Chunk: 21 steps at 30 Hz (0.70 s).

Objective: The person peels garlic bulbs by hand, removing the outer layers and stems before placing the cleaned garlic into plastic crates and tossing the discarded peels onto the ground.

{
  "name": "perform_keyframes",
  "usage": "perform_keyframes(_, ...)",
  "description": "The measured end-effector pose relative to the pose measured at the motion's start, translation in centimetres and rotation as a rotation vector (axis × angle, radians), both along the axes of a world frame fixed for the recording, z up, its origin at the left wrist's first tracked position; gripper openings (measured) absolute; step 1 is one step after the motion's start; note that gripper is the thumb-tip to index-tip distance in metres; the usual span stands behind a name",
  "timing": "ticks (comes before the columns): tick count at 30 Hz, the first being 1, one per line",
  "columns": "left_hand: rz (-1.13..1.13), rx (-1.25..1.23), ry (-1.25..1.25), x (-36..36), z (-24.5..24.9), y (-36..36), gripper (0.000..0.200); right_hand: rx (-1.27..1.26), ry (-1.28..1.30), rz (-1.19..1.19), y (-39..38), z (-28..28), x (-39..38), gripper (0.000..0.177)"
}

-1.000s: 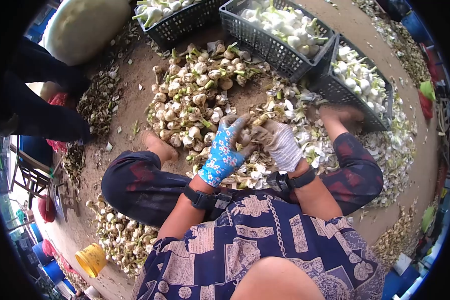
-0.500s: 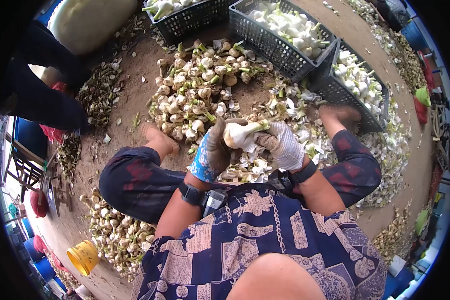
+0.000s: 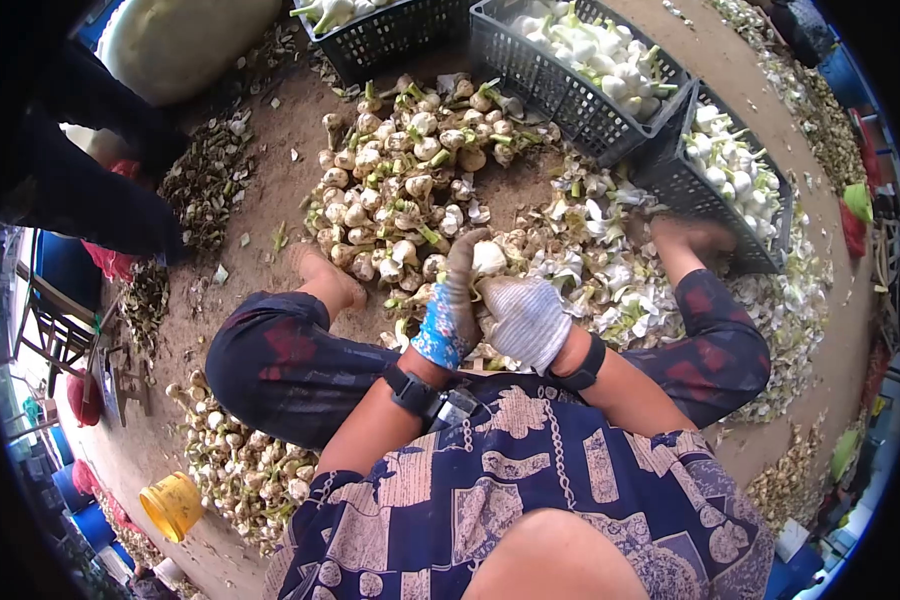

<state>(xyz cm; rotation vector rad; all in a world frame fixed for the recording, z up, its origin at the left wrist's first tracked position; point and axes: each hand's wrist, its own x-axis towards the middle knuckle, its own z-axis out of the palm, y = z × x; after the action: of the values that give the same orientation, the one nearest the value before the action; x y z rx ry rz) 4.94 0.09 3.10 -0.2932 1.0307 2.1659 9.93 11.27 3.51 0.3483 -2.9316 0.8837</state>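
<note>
My left hand (image 3: 453,310), in a blue flowered glove with a grey palm, is closed on a garlic bulb (image 3: 488,258) just above my lap. My right hand (image 3: 525,318), in a white knit glove, is pressed against the same bulb from the right and covers its lower part. A heap of unpeeled garlic bulbs (image 3: 400,190) with green stems lies on the dirt floor just beyond both hands. Loose white garlic skins (image 3: 610,285) are piled to the right of my hands.
Three black plastic crates hold peeled white garlic: one far left (image 3: 390,35), one at the centre (image 3: 560,85), one to the right (image 3: 695,190). A person in dark clothes (image 3: 80,170) stands at the left. A yellow bucket (image 3: 173,505) sits lower left beside more garlic (image 3: 240,470).
Both hands have dropped lower and closer to my lap with the bulb. The right hand now covers the stem that stuck out to the right before.
</note>
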Motion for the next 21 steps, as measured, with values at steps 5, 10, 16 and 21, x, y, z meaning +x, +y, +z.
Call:
perform_keyframes(5, -0.009, 0.407, -0.308, -1.0, -0.9, -0.5, 0.054, -1.134, -0.754, -0.222, 5.8, 3.8, 1.5, 0.02)
perform_keyframes(10, -0.153, 0.086, -0.065, -1.1, -1.3, -0.2, 0.067, 0.431, -0.729, -0.328, 13.0, 2.3, 1.8, 0.042)
perform_keyframes(16, 0.083, -0.155, -0.067, -0.4, -3.7, 2.0, 0.058, 0.127, -0.052, -0.23, 3.8, 2.4, 0.7, 0.042)
perform_keyframes(21, 0.096, -0.067, -0.346, -0.4, -4.9, 1.8, 0.044, 0.159, 0.166, -0.181, 0.9, -2.2, -0.6, 0.017)
